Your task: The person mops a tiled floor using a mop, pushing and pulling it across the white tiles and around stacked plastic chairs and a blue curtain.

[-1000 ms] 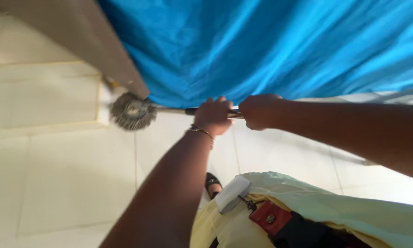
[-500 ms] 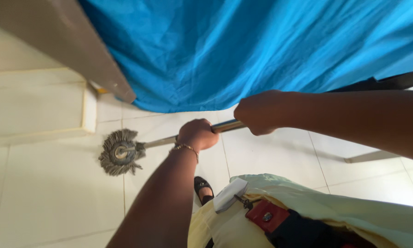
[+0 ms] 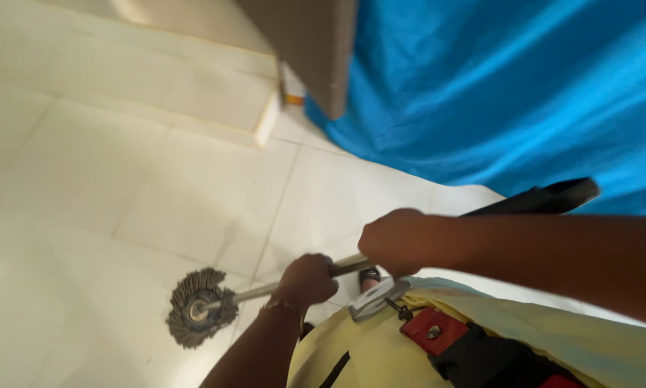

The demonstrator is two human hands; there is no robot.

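Left hand (image 3: 306, 280) and right hand (image 3: 395, 242) are both clamped around the metal mop handle (image 3: 262, 290), left lower, right just above it, close together. The grey string mop head (image 3: 197, 310) rests on the white tiled floor (image 3: 121, 179), left of the hands. A blue curtain (image 3: 510, 93) hangs well beyond.

Glossy, smooth ceramic floor tiles (image 3: 85, 172); a shiny metal mop handle (image 3: 254, 291) ending in a frayed grey string mop head (image 3: 197, 316); lustrous blue cloth curtain (image 3: 510, 93).
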